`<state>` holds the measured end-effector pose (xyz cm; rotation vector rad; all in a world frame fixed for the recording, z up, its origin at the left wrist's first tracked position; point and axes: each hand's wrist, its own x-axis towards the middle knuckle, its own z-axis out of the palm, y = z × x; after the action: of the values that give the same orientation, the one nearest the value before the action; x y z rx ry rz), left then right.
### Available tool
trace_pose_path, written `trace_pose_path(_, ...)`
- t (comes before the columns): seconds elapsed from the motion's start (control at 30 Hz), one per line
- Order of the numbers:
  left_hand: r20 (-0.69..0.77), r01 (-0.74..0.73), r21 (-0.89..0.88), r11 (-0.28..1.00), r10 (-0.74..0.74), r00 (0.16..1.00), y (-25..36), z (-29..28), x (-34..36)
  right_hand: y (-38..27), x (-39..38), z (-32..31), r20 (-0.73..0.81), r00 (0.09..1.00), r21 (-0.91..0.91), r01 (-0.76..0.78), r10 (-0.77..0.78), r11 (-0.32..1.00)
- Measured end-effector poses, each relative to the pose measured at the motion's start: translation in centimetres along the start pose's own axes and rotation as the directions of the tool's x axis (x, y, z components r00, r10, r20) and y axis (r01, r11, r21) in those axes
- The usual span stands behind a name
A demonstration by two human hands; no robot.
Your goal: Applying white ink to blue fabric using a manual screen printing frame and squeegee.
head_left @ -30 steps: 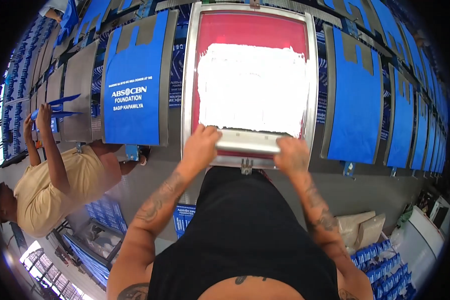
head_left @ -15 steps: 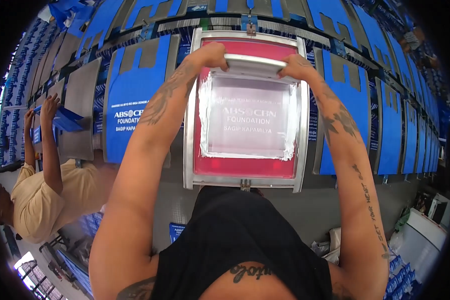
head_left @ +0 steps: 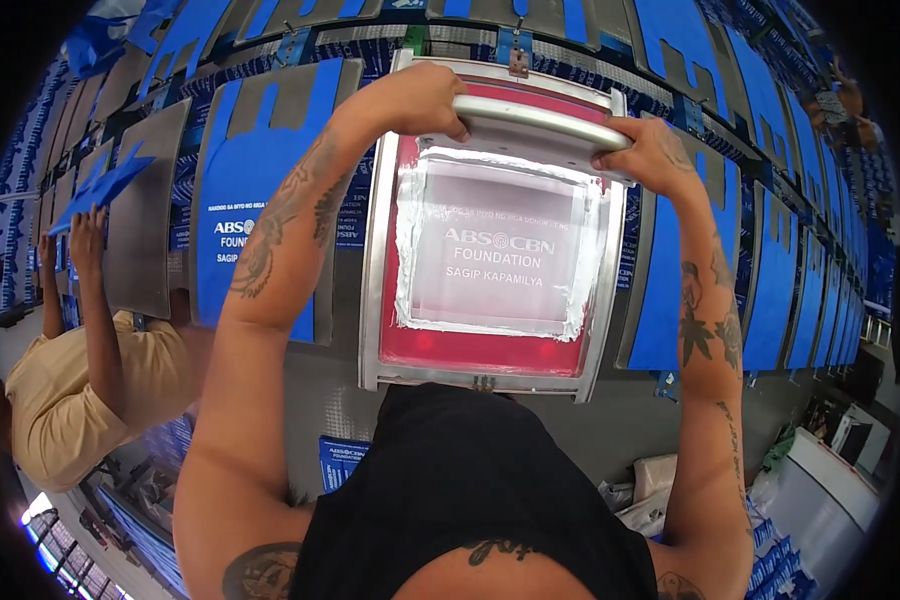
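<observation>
A printing screen (head_left: 488, 265) with a metal frame, a pink-red border and a pale see-through mesh stands before me on a printing board. White ink is smeared around the edges of the mesh, and white lettering shows in it. Across the far part of the screen lies a squeegee (head_left: 542, 121) with a rounded, light metal-looking handle. My left hand (head_left: 423, 98) is closed around the left end of that handle. At the right end, my right hand (head_left: 653, 153) grips it with the thumb on the near side. The squeegee's lower edge is hard to make out.
Blue bag-shaped fabric pieces (head_left: 255, 195) lie on grey boards left and right, in rows. To the left, a person in a tan shirt (head_left: 100, 385) lifts a blue piece (head_left: 110, 190). A white bin-like container (head_left: 820, 480) stands at the lower right.
The screen appears slightly tilted and shifted in view. Both hands keep hold of the squeegee, at the far end. The other person's blue piece is now raised higher.
</observation>
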<state>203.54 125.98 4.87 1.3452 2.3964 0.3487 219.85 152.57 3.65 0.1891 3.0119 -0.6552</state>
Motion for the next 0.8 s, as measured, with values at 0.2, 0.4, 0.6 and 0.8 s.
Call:
trace_pose_path(0.2, 0.097, 0.102, -0.044, 0.994, -0.097, 0.991, -4.6, 3.7, 4.6, 3.3, 4.1, 4.1, 0.128, 0.989, -0.022, -0.073, 0.075, 0.997)
trace_pose_path(0.4, 0.061, 0.114, -0.033, 0.993, -0.111, 0.992, -6.1, 7.5, 4.5, 2.8, 4.4, 7.5, 0.201, 0.97, -0.02, -0.136, 0.137, 0.99)
trace_pose_path(0.6, 0.127, 0.17, 0.024, 0.985, -0.172, 0.977, -5.5, 7.7, 3.5, 3.4, 5.3, 8.0, 0.233, 0.971, -0.073, -0.028, 0.045, 0.997)
trace_pose_path(0.8, -0.547, 0.007, 0.007, 1.0, -0.002, 0.837, -0.2, 10.4, -5.4, 1.4, 7.0, 7.9, 0.385, 0.922, -0.253, 0.143, -0.036, 0.957)
